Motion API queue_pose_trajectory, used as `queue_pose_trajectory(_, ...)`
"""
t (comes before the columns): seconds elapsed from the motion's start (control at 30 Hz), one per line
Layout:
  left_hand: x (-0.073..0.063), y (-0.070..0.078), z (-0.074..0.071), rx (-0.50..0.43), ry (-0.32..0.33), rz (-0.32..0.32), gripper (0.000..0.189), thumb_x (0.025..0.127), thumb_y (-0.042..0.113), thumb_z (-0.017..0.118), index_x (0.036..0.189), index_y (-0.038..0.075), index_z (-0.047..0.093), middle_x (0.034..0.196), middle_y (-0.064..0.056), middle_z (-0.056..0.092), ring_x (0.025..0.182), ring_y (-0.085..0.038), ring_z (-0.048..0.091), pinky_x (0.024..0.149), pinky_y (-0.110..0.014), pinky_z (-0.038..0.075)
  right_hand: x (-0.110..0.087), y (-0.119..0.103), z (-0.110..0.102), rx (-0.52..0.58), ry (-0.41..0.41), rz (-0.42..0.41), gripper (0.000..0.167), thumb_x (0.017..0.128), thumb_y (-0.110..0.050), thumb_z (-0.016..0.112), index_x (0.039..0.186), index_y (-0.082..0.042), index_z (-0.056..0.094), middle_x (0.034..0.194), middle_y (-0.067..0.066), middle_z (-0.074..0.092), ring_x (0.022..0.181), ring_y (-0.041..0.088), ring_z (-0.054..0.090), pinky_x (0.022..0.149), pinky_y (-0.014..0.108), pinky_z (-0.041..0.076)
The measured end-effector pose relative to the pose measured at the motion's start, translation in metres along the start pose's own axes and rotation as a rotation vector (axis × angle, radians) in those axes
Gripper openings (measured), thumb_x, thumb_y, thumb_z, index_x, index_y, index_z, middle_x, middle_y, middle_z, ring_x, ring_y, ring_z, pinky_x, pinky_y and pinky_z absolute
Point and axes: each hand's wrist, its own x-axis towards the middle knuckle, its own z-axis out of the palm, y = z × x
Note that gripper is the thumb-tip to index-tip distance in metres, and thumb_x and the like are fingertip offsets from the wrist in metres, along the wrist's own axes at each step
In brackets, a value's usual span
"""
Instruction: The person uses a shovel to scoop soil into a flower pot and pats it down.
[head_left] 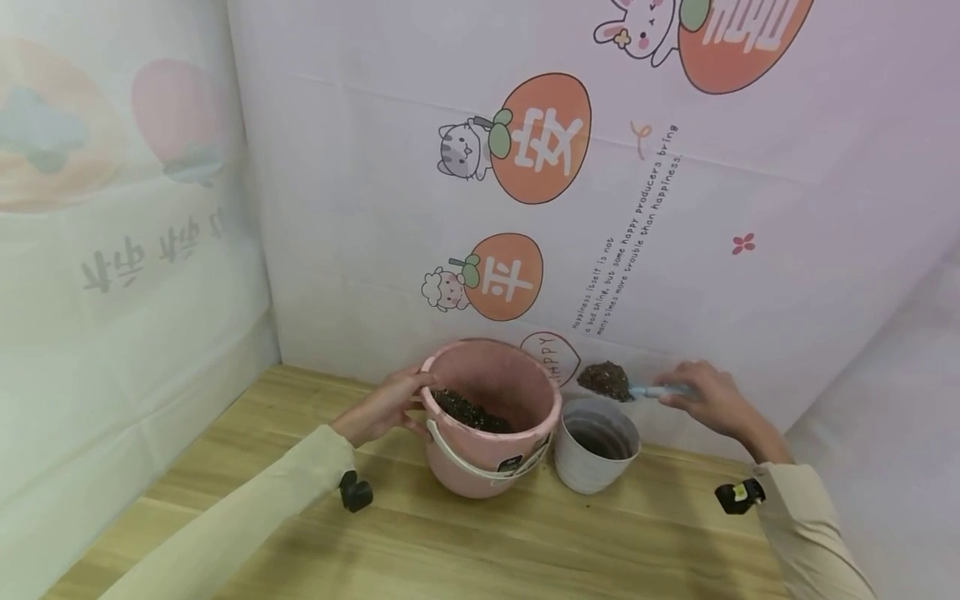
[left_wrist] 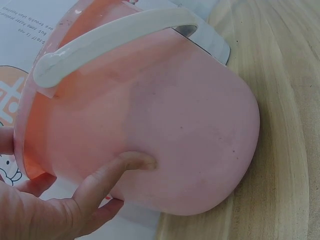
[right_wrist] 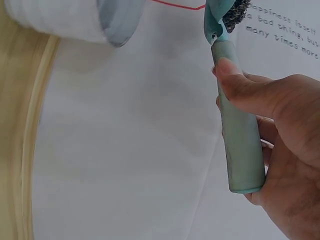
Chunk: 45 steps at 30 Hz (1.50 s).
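Observation:
A pink bucket (head_left: 491, 454) with a white handle (left_wrist: 120, 37) stands on the table, tilted slightly, with dark soil (head_left: 472, 412) inside. My left hand (head_left: 386, 407) grips its rim at the left; in the left wrist view fingers (left_wrist: 102, 182) lie against the outer wall. Right beside the bucket stands a grey-white flowerpot (head_left: 588, 475), its inside shadowed. My right hand (head_left: 705, 398) holds the light blue-green handle of a garden trowel (right_wrist: 242, 145), thumb along it. A heap of soil (head_left: 606, 379) sits on the trowel's blade, above the pot's back rim in the head view.
The wooden table (head_left: 480, 546) runs up to a white printed cloth (head_left: 375, 208) hung behind the bucket and pot. More white cloth (head_left: 150, 350) hangs along the left side. A small dark crumb lies on the table in front of the pot.

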Motion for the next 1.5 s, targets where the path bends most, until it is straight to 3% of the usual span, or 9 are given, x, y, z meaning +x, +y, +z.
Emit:
queue_pose_trajectory(0.23,0.001,-0.001,0.001,0.001,-0.003,0.001,0.056,0.108,0.019,0.044,0.159,-0.001,0.034,0.156,-0.027,0.038,0.120,-0.038,0.055,0.079,-0.054,0.068,-0.011,-0.001,0.003,-0.069,-0.060,0.031,0.021,0.090,-0.014,0.080,0.111,-0.010,0.081,0.097,0.002,0.072,0.087,0.023,0.054,0.068,0.035,0.032)
queue_pose_trajectory(0.5,-0.001,0.000,0.001,0.010,0.015,-0.004,0.057,0.107,0.019,0.044,0.161,0.003,0.033,0.159,-0.027,0.037,0.120,-0.038,0.056,0.078,-0.054,0.068,-0.014,-0.008,0.004,-0.156,-0.061,0.015,0.021,0.088,-0.010,0.081,0.110,-0.011,0.081,0.092,0.000,0.065,0.079,0.016,0.041,0.068,0.035,0.021)
queue_pose_trajectory(0.7,-0.002,0.000,0.001,0.014,0.011,0.002,0.058,0.107,0.019,0.045,0.161,0.003,0.034,0.157,-0.027,0.039,0.112,-0.033,0.058,0.077,-0.051,0.069,-0.017,-0.007,0.005,-0.291,0.009,-0.041,0.022,0.082,-0.006,0.086,0.102,-0.013,0.082,0.086,-0.001,0.061,0.076,0.017,0.035,0.069,0.038,0.021)
queue_pose_trajectory(0.93,0.000,-0.001,0.000,0.013,0.009,0.009,0.058,0.107,0.019,0.046,0.161,0.003,0.034,0.156,-0.027,0.040,0.109,-0.031,0.059,0.076,-0.052,0.069,-0.017,-0.013,0.003,-0.424,0.060,-0.098,0.026,0.075,-0.004,0.091,0.097,-0.015,0.082,0.085,0.001,0.059,0.077,0.020,0.039,0.068,0.043,0.032)
queue_pose_trajectory(1.2,0.001,-0.003,-0.002,0.010,0.011,0.003,0.058,0.107,0.020,0.047,0.161,0.003,0.034,0.155,-0.028,0.040,0.109,-0.031,0.059,0.075,-0.052,0.069,-0.016,-0.013,0.008,-0.538,0.207,-0.225,0.030,0.069,-0.002,0.091,0.094,-0.013,0.079,0.083,0.004,0.052,0.073,0.022,0.034,0.065,0.042,0.030)
queue_pose_trajectory(1.5,0.001,-0.003,-0.002,0.011,0.015,0.005,0.058,0.107,0.020,0.046,0.161,0.002,0.034,0.159,-0.027,0.039,0.114,-0.033,0.058,0.074,-0.053,0.069,-0.013,-0.013,0.007,-0.553,0.302,-0.251,0.034,0.066,-0.002,0.091,0.096,-0.010,0.076,0.086,0.009,0.055,0.074,0.027,0.042,0.062,0.051,0.039)
